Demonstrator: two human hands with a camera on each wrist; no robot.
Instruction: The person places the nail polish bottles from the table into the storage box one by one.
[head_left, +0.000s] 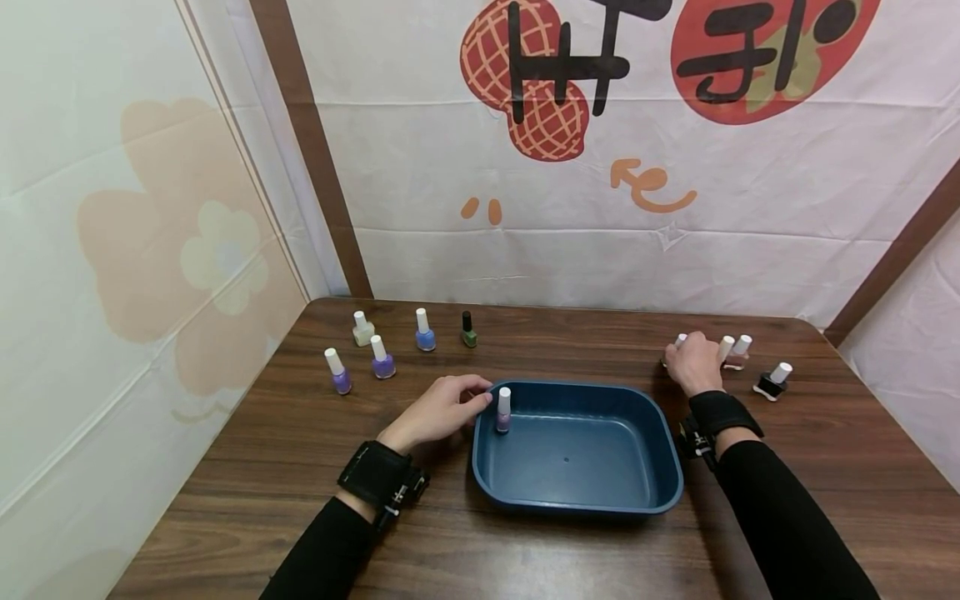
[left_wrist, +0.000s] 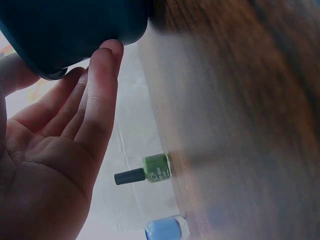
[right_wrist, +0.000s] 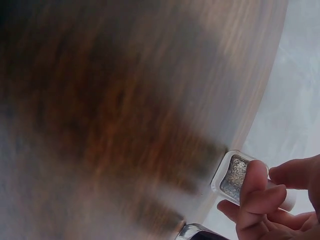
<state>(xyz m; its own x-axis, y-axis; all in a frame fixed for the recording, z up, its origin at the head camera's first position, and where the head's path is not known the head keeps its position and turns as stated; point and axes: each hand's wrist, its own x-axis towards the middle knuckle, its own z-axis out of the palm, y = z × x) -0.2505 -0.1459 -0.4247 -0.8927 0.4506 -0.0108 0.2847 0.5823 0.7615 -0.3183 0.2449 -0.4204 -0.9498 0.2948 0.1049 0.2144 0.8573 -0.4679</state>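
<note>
My left hand grips the upper left corner of the dark blue tray, thumb at the rim and fingers against the outer wall. Inside that corner stands a nail polish bottle, pale purple with a white cap. Beyond the tray's right side, my right hand pinches a silver glitter nail polish bottle by its white cap; in the head view the hand covers most of that spot. Close beside it are a pinkish bottle and a black bottle, both white-capped.
On the left stand several more nail polish bottles: two purple, a whitish one, a blue one and a green one with a black cap. A printed cloth hangs behind the wooden table.
</note>
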